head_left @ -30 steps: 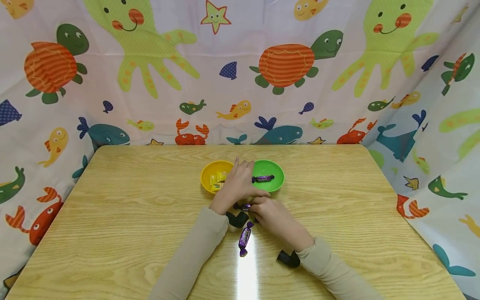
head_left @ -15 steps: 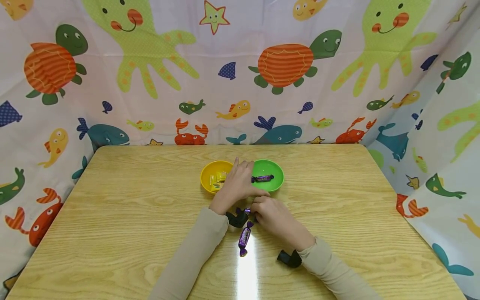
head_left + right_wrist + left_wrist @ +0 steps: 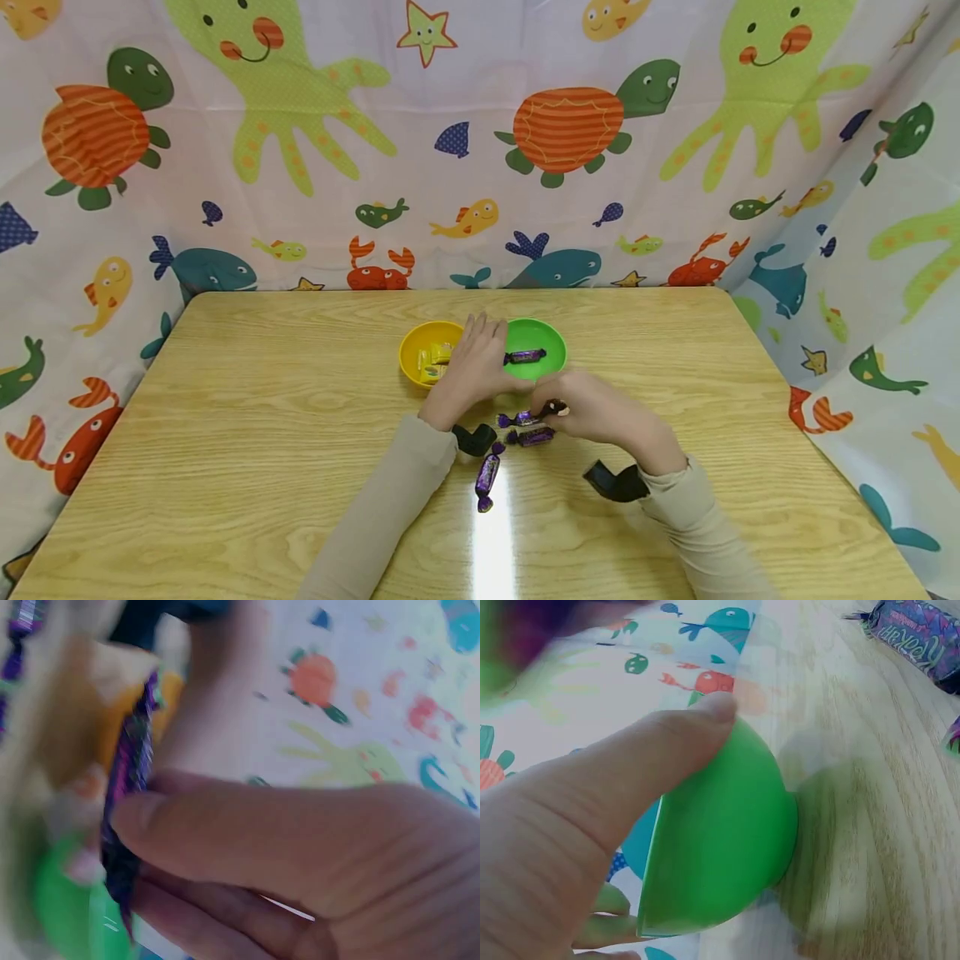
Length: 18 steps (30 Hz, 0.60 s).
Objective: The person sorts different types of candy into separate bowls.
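Between the two bowls, my left hand [image 3: 476, 367] holds the green bowl [image 3: 546, 337], thumb on its near side and fingers reaching toward the far side. The thumb [image 3: 652, 746] against the bowl's outer wall shows in the left wrist view. My right hand [image 3: 592, 408] pinches a purple-wrapped candy [image 3: 127, 780] between thumb and fingers, just in front of the green bowl. Inside that bowl lies a purple candy [image 3: 527, 357]. Two more purple candies, one nearer the bowl [image 3: 532, 437] and one closer to me [image 3: 488, 475], lie on the table.
A yellow bowl [image 3: 408, 354] with several yellow-wrapped candies [image 3: 438, 354] stands left of the green one, partly behind my left hand. Black wrist mounts [image 3: 474, 439] stick out from both sleeves. A printed curtain [image 3: 315, 250] borders the wooden table [image 3: 285, 433].
My right hand has moved right and lifted a purple candy off the table, which uncovers another candy lying below. The left hand stays on the green bowl.
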Each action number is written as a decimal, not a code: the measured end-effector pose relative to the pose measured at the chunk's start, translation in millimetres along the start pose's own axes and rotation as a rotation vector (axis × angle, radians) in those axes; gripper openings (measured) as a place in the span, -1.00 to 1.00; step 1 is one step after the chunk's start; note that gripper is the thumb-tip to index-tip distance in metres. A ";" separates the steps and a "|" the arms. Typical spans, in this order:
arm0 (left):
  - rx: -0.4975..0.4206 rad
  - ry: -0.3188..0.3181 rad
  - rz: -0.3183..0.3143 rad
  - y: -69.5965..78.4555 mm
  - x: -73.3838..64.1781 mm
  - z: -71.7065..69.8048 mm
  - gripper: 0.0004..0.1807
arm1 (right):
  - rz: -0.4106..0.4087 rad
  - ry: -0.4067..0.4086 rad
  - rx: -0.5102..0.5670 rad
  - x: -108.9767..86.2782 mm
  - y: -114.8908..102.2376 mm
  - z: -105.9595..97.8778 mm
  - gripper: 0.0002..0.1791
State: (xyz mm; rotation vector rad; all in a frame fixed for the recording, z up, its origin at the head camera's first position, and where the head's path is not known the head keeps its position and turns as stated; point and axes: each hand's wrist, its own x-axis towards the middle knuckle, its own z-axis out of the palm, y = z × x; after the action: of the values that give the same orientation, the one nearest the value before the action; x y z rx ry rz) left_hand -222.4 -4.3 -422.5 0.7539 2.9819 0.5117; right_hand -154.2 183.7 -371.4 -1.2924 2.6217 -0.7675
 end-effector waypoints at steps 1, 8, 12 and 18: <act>-0.003 -0.001 0.000 0.3 -0.2 -0.2 0.31 | 0.009 -0.005 0.018 -1.3 -0.3 -7.0 -0.80; -0.086 -0.016 0.034 4.3 -1.3 -4.5 0.35 | 0.132 0.016 0.103 -8.9 -2.3 -46.2 -0.78; -0.237 -0.066 0.008 8.8 -3.1 -5.1 0.40 | 0.181 0.076 0.105 -9.3 2.2 -57.8 -0.76; -0.328 -0.090 -0.024 14.3 -4.0 -1.2 0.42 | 0.201 0.149 0.039 -1.3 20.9 -55.7 -0.79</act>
State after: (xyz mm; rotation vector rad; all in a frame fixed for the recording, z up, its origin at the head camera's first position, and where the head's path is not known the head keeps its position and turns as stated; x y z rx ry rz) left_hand -212.4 5.3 -417.1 0.6879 2.7205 0.9097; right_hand -186.0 217.0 -333.6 -0.9765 2.7816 -0.9078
